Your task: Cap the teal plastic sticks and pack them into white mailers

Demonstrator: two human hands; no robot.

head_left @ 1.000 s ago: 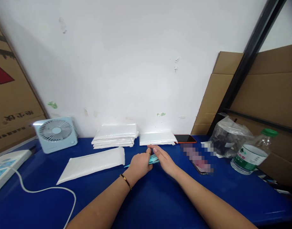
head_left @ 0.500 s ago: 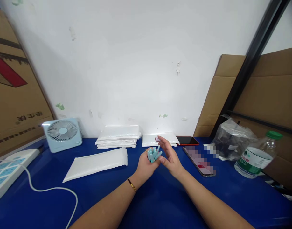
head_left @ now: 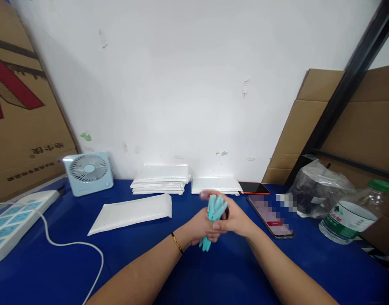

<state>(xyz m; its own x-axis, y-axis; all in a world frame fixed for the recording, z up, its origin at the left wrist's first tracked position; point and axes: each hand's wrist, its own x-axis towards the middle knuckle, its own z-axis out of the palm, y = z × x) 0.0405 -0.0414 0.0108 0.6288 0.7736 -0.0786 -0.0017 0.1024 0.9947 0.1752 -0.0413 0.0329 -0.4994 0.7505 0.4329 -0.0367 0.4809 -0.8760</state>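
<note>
A bundle of slim turquoise plastic sticks, maybe clips (head_left: 216, 207), stands tilted between my hands above the table. My left hand (head_left: 202, 224) is closed around its middle, and the lower ends poke out beneath the fingers. From the other side my right hand (head_left: 237, 218) curves around the upper part. Its thumb lies across the front by the left fingers, while its slightly blurred fingers pass behind the top. Much of the bundle is covered by my hands. A white padded mailer (head_left: 134, 212) lies flat to the left of them.
Behind are a stack of white mailers (head_left: 159, 178), a smaller pile (head_left: 215, 184) and a red-edged phone (head_left: 254, 188). Another phone (head_left: 272, 218), a wrapped dark container (head_left: 318, 190) and a bottle (head_left: 350, 216) stand right. A fan (head_left: 89, 173) and corded power strip (head_left: 19, 222) are left.
The bundle has turned more upright, so its lengths and lower ends show. My right hand has come in from beside it and curled around its upper part. The view has shifted slightly.
</note>
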